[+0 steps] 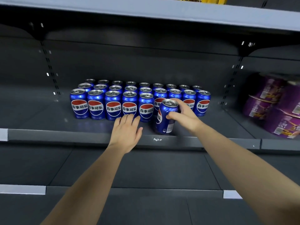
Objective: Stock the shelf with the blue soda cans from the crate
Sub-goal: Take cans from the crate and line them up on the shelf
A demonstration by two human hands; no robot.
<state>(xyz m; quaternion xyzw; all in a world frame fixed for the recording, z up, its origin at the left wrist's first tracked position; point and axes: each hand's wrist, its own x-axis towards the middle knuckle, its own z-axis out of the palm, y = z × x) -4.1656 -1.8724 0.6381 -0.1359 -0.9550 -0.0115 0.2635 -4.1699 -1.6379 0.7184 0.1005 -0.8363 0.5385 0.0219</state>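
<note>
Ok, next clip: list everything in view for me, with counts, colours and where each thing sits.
Standing soda cans: about 23, blue, three rows on the middle shelf.
Held can: one, blue, tilted, at the shelf's front edge.
Shelves: three levels, grey.
Purple packs: several, blurred, stacked in the right bay.
Yellow packaging: top shelf, mostly cut off.
Label strips: three, white, on shelf edges.
Left hand: open, fingertips at the front-row cans.
Right hand: grips the Held can.

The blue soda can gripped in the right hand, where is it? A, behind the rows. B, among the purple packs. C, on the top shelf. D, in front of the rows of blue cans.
D: the right hand holds the blue soda can just before the rows of blue cans.
</note>
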